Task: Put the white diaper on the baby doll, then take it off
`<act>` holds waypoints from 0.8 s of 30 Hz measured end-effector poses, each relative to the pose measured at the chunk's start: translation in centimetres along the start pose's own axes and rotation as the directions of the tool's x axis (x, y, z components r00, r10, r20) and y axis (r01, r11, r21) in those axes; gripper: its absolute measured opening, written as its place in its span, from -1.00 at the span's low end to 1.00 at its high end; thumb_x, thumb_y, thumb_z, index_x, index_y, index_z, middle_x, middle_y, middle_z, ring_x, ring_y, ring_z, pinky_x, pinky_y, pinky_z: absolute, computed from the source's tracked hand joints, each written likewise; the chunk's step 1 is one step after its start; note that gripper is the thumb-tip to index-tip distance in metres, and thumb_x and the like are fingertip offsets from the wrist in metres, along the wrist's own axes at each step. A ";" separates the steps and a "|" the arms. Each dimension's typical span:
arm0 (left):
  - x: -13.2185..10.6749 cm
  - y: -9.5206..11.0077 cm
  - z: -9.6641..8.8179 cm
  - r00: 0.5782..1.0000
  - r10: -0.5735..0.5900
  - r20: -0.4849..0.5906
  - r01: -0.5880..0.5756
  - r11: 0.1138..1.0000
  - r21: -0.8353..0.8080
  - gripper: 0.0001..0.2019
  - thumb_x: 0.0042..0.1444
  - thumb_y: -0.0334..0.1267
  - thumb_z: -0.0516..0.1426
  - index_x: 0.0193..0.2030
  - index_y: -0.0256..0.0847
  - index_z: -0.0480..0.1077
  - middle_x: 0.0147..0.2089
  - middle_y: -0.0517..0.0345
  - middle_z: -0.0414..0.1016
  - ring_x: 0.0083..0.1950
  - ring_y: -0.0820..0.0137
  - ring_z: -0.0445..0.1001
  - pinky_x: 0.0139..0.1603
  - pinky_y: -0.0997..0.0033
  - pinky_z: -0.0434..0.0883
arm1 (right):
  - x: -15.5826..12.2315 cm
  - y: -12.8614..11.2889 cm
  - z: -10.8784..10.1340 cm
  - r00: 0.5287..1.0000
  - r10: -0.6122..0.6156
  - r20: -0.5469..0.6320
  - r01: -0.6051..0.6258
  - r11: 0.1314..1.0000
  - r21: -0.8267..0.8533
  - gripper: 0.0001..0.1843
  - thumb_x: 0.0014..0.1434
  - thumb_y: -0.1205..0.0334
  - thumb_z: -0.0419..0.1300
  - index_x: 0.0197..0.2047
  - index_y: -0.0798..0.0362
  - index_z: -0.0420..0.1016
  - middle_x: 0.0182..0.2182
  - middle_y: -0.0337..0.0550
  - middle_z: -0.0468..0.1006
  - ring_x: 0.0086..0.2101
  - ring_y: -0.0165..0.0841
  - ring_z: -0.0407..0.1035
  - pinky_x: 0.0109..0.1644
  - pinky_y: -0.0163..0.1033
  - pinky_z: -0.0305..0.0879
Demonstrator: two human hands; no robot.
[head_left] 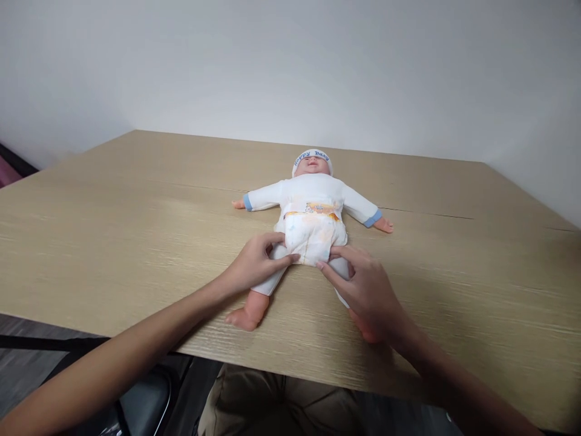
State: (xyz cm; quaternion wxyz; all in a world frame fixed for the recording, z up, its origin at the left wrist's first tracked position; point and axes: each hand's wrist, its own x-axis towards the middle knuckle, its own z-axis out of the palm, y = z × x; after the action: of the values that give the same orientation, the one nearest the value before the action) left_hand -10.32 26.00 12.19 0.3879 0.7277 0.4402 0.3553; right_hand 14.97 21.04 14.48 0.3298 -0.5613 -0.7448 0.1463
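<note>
A baby doll (313,188) in a white outfit with blue cuffs and a lettered white cap lies on its back, arms spread and feet toward me. Around its hips, over the clothes, sits a white diaper (311,233) with an orange printed band at the waist. My left hand (261,257) pinches the diaper's edge at the leg on the left, thumb along its lower part. At the other leg, my right hand (358,272) grips the opposite edge between thumb and fingers. The doll's foot on the right is partly hidden by my right hand.
The doll rests on a wide wood-grain table (136,242) whose front edge is close to my lap. A pale wall (272,72) stands behind it. Below the edge at left is a dark chair (145,399).
</note>
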 end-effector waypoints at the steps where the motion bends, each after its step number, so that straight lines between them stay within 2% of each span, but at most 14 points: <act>1: 0.1 0.2 -0.2 0.999 -0.015 0.043 0.015 1.000 -0.021 -0.79 0.30 -0.04 0.37 -0.15 -0.12 0.65 -0.19 0.11 0.66 -0.19 0.24 0.51 -0.16 0.24 0.38 | 0.1 -0.1 0.1 1.000 0.000 0.018 0.000 1.000 0.015 -0.80 0.40 0.02 0.31 -0.22 -0.07 0.59 -0.23 -0.10 0.69 -0.24 -0.14 0.48 -0.15 -0.10 0.30; 4: 0.5 0.7 -0.7 0.985 -0.120 0.120 0.144 0.967 -0.212 -0.71 0.31 0.04 0.37 -0.01 -0.09 0.68 -0.02 0.03 0.72 -0.01 0.12 0.61 -0.01 0.14 0.49 | 0.5 0.1 0.1 0.994 0.079 0.077 -0.089 0.985 0.145 -0.75 0.39 -0.02 0.31 -0.24 -0.05 0.59 -0.34 -0.19 0.58 -0.35 -0.25 0.37 -0.24 -0.16 0.25; 7: 0.5 1.1 -0.9 0.965 -0.204 0.167 0.255 0.878 -0.404 -0.69 0.28 0.04 0.40 0.03 -0.08 0.65 0.15 -0.06 0.71 0.18 0.02 0.63 0.17 0.02 0.55 | 0.6 0.5 0.0 0.966 0.219 0.139 -0.251 0.925 0.286 -0.65 0.37 -0.15 0.33 -0.14 -0.03 0.66 -0.49 -0.33 0.33 -0.47 -0.33 0.16 -0.39 -0.20 0.10; 9: 0.4 1.1 -0.9 0.958 -0.232 0.168 0.285 0.833 -0.475 -0.70 0.27 0.01 0.42 -0.01 -0.09 0.62 0.15 -0.08 0.70 0.17 0.03 0.65 0.18 0.00 0.58 | 0.4 0.7 -0.1 0.949 0.273 0.157 -0.310 0.893 0.326 -0.58 0.35 -0.23 0.34 -0.13 -0.03 0.66 -0.53 -0.37 0.20 -0.48 -0.35 0.09 -0.43 -0.22 0.03; 11: 0.4 1.0 -0.9 0.955 -0.241 0.173 0.296 0.800 -0.521 -0.70 0.25 -0.02 0.44 -0.01 -0.10 0.60 0.12 -0.08 0.70 0.12 0.06 0.67 0.15 0.01 0.61 | 0.3 0.7 0.0 0.946 0.284 0.159 -0.322 0.885 0.336 -0.56 0.35 -0.26 0.34 -0.13 -0.03 0.64 -0.53 -0.38 0.16 -0.48 -0.35 0.08 -0.44 -0.22 0.01; 14: 0.6 0.6 -1.0 0.955 -0.231 0.185 0.296 0.771 -0.564 -0.68 0.23 -0.04 0.46 0.00 -0.13 0.60 0.08 -0.09 0.71 0.09 0.08 0.69 0.10 0.03 0.63 | 0.4 0.7 0.0 0.949 0.274 0.153 -0.310 0.897 0.315 -0.59 0.37 -0.23 0.33 -0.14 -0.03 0.63 -0.54 -0.39 0.18 -0.48 -0.36 0.09 -0.43 -0.21 0.02; 19: 0.8 -0.1 -1.1 0.955 -0.244 0.170 0.298 0.789 -0.537 -0.66 0.22 -0.01 0.47 -0.04 -0.16 0.59 0.04 -0.09 0.72 0.10 0.07 0.69 0.10 0.07 0.62 | 0.4 0.6 -0.2 0.948 0.283 0.148 -0.313 0.914 0.257 -0.60 0.37 -0.21 0.31 -0.09 -0.04 0.67 -0.53 -0.36 0.25 -0.48 -0.33 0.16 -0.39 -0.19 0.11; 21: 0.6 -0.1 -1.4 0.951 -0.246 0.189 0.310 0.780 -0.544 -0.63 0.24 0.01 0.46 -0.01 -0.18 0.58 0.05 -0.09 0.72 0.13 0.09 0.68 0.16 0.09 0.59 | -0.3 0.4 -0.4 0.954 0.273 0.121 -0.294 0.930 0.221 -0.57 0.33 -0.20 0.34 0.03 -0.06 0.71 -0.40 -0.25 0.44 -0.38 -0.27 0.33 -0.30 -0.16 0.29; 24: -0.2 0.4 -2.4 0.944 -0.257 0.207 0.330 0.767 -0.550 -0.56 0.25 0.01 0.45 0.12 -0.18 0.58 0.13 -0.07 0.73 0.21 0.12 0.67 0.29 0.12 0.53 | -2.2 -0.2 -1.2 0.963 0.245 0.109 -0.262 0.947 0.189 -0.41 0.29 -0.17 0.39 0.30 -0.15 0.65 -0.04 -0.06 0.65 -0.14 -0.13 0.50 -0.06 -0.04 0.51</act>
State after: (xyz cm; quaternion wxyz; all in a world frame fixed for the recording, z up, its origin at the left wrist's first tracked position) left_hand -12.33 26.31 13.56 0.6664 0.5175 0.3957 0.3626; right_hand 15.99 18.71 14.78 0.3317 -0.6094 -0.6611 0.2855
